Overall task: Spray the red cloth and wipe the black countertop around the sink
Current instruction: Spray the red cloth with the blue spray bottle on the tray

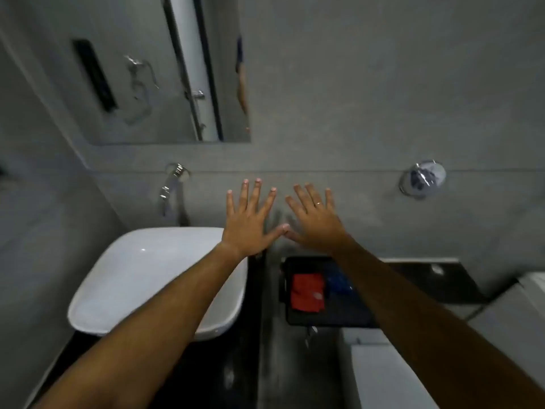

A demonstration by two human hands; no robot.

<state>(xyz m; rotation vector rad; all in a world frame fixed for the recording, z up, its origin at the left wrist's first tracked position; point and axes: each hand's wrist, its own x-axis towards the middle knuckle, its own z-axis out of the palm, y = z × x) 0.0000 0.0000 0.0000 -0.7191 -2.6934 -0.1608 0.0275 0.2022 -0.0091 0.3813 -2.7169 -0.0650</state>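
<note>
Here both hands are stretched forward with bare forearms, backs toward the camera, in front of the grey wall [368, 84]. The left hand [250, 222] is spread flat with all fingers splayed and holds nothing; the right hand [317, 224] is spread the same way, empty, with a ring [318, 203] on 1 finger. Their thumb tips meet or nearly meet between them.

The red cloth [306, 291] lies crumpled in a black tray [324, 318], below the right hand and just beside the right forearm. A blue item [339, 283] sits just beside the cloth in the same tray, partly hidden by the arm; what it is cannot be told.

The white sink [141, 276] stands to the left on the black desk [206, 370], with the left forearm crossing over its right part. The tray is to the right of the sink, apart from it; what it rests on is hard to tell.

On the wall above the sink a chrome tap [174, 181] juts out, and higher up hangs a mirror [153, 84]. To the right, a round chrome fitting [423, 178] is fixed to the wall, well apart from the hands.
</note>
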